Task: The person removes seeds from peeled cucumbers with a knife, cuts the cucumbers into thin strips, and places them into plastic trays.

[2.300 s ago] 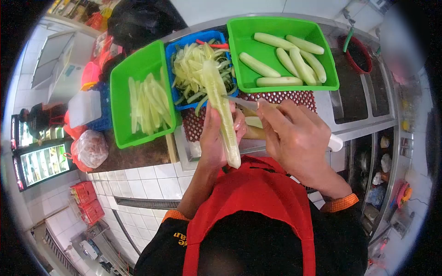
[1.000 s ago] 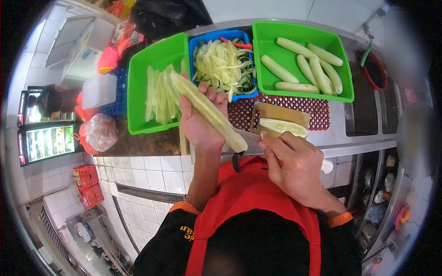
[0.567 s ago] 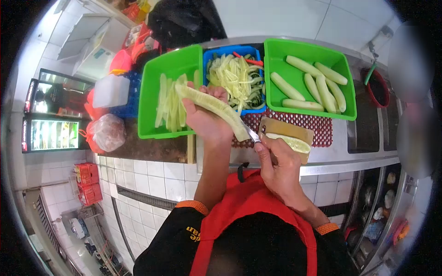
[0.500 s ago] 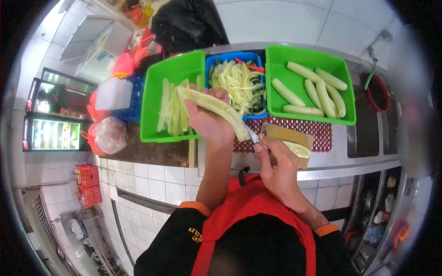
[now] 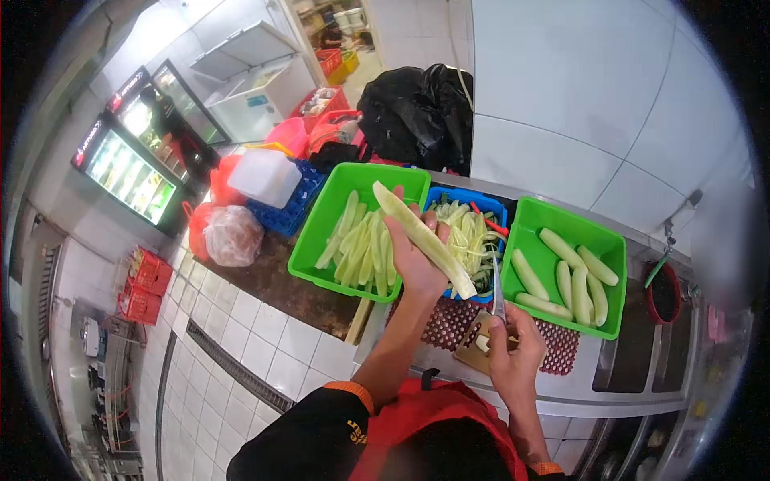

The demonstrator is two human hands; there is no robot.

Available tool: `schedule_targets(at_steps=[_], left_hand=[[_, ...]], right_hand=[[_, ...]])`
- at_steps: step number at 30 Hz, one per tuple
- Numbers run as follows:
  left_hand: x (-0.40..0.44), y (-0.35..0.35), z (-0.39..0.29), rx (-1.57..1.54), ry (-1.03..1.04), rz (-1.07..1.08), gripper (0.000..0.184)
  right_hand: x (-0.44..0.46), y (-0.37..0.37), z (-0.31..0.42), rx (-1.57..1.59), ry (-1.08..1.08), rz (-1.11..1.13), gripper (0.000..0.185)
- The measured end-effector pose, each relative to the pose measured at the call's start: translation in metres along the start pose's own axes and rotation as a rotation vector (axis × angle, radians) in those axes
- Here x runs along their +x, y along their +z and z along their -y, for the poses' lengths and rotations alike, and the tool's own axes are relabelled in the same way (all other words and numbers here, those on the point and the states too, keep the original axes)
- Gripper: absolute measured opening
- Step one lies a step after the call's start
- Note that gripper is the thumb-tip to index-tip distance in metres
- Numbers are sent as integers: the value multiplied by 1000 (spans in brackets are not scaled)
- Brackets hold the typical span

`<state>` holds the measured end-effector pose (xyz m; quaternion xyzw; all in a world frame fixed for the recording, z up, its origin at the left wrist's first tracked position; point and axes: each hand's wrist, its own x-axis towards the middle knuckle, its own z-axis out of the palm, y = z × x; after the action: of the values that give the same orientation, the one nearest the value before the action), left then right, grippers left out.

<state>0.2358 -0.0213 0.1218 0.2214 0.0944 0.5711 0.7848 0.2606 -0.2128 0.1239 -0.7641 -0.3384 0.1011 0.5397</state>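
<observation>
In my left hand (image 5: 417,260) lies a long, peeled cucumber half (image 5: 423,240), held over the left green tub and the blue basket. My right hand (image 5: 515,353) grips a slim, shiny metal utensil (image 5: 498,297), its narrow end pointing up; whether it is a knife or a spoon seen edge-on I cannot tell. The utensil is apart from the cucumber half. The blue basket (image 5: 439,192) holds pale cucumber pulp strips (image 5: 473,234), dark green peels and a red-handled tool (image 5: 496,228). Below my right hand is a small cutting board (image 5: 469,357), mostly covered, with a pale piece on it.
The left green tub (image 5: 301,268) contains several cucumber halves; the right green tub (image 5: 613,321) holds several whole peeled cucumbers. A perforated red mat (image 5: 437,329) lies on the steel counter. Bagged goods (image 5: 233,235) and a white container (image 5: 265,178) stand left; a red bowl (image 5: 662,297) sits right.
The view has swung up and left. The utensil has come off the cucumber half's lower end and now points upward. My left hand still holds the cucumber half, its cut face less in view.
</observation>
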Motion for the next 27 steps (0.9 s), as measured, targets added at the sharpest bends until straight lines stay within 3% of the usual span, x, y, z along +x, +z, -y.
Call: schedule_targets(at_steps=[4,7,14,27], left_hand=[[2,5,-5,-15,144,221,56],[4,12,-10,28,215,265,56],[3,17,-21,107,296,262,57],[-4,20,-25,152,308,275,64]], right_hand=[[11,6,22,68,-143,61,24],[28,15,43,26,-510,43,30],[46,24,73,-3,-707,183,39],[53,26,76,-97,-697,271,50]])
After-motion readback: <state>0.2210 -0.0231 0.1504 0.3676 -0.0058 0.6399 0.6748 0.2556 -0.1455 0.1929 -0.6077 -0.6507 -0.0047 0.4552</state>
